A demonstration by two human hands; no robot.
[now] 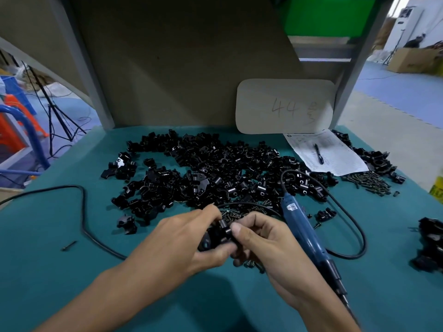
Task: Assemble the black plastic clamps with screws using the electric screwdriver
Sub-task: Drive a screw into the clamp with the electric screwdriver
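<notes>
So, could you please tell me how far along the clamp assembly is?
Early, it seems. A small heap at the right edge may be finished clamps. The left hand and right hand hold one black clamp; the electric screwdriver lies beside them. A large pile of clamp parts and screws remain.

A factory assembly bench (60,271): heaped black clamp parts (215,168) at twelve o'clock, cartons (412,61) (blurred) at two o'clock.

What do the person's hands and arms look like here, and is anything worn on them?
Both the left hand and the right hand are bare: no gloves, rings or watch show. The forearms are bare too, with no sleeve in view.
</notes>
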